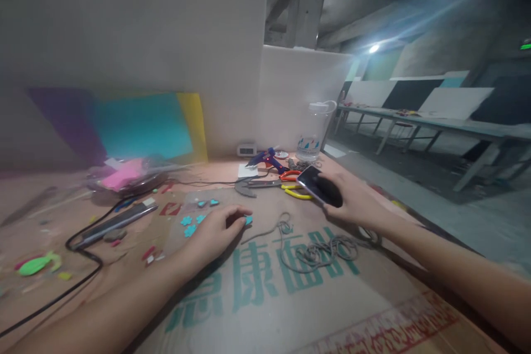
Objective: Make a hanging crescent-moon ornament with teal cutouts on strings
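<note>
My left hand (218, 227) rests low over the printed cardboard (265, 310), thumb and forefinger closed on a small turquoise cut-out piece (248, 220). Most of that piece is hidden by the fingertips. Just left of it lie several turquoise flower-shaped pieces (189, 230) and small turquoise bits (214, 202). My right hand (352, 199) grips a smartphone (317, 183) by its side, dark screen tilted up, above the right part of the cardboard. Below the phone sprawls a tangle of grey cord (327, 251), one end running toward my left fingertips.
Past my hands lie a blue glue gun (269, 158), yellow-handled pliers (299, 194), a small white digital display (246, 149) and a water bottle (310, 141). At left are a plastic bag with pink material (124, 174), a black cable (68, 243) and scraps. A white partition (232, 66) stands behind.
</note>
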Tool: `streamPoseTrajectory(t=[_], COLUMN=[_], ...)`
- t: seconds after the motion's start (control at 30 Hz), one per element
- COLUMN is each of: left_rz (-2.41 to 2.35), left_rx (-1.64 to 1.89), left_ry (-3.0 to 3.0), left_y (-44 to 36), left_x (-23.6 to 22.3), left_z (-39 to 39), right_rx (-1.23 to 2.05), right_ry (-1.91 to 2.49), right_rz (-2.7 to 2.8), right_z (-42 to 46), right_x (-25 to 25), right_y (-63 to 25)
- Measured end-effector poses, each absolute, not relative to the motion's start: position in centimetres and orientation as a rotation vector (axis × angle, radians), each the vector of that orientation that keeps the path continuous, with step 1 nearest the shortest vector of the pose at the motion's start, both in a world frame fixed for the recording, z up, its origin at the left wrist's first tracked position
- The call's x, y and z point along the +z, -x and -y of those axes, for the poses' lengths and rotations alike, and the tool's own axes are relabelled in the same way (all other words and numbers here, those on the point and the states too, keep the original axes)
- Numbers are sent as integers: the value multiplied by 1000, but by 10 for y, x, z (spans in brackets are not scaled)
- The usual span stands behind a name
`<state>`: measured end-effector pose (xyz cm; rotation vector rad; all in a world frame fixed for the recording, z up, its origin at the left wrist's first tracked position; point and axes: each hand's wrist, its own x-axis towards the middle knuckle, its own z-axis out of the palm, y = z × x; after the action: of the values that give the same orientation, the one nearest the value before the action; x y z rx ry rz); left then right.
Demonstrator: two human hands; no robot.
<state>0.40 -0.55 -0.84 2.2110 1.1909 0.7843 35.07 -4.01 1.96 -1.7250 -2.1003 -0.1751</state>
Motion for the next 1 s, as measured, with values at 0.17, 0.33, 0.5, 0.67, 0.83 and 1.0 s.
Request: streamPoseTrajectory(t=[0.17, 0.33, 0.5, 0.67, 0.83, 1.0], left_rz=[-1176, -1209, -1218, -1234, -1239, -1252], left_rx=[771, 793, 743, 742, 724, 703], left_ry=[-2204, -2208, -2234, -2238, -2256, -2260], left_y=[-4, -4, -2, -2, 0, 1], left_x=[-7, -7, -7, -8, -12, -14], left_z=[6, 7, 6, 4, 1, 0], right_rx=[-28, -9, -68, 275, 542, 285], right_ry=[1713, 1764, 1735, 1464, 1407, 1530], right_rz=[2102, 2139, 2180, 2182, 2236, 2108], right_z=[48, 57, 62, 58, 57, 53], right_x=[10, 16, 32, 44, 38, 31], right_y=[-321, -312, -326, -354, -354, -354])
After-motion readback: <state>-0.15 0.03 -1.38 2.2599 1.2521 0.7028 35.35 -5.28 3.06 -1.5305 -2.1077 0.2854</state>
